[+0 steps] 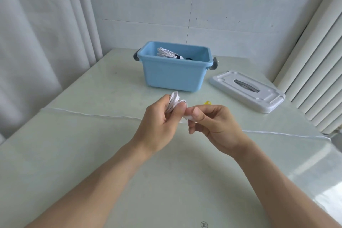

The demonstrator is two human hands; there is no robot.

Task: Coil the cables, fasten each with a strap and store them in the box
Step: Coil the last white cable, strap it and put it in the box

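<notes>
Where both hands pinch it, the white cable (173,102) is bunched into loops.

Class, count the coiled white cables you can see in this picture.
2. One strapped white cable coil lies inside the blue plastic box; the other white cable coil is held in both hands, left and right. More may lie hidden in the box.

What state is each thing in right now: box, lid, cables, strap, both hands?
Blue box: open, upright on the table.
White lid: off, flat beside the box.
Stored cable: coiled, strapped, inside the box.
White cable: coiled, no strap visible.
Yellow strap: on the table, unused.
Left hand: holds the coil.
Right hand: pinches the cable end.
</notes>
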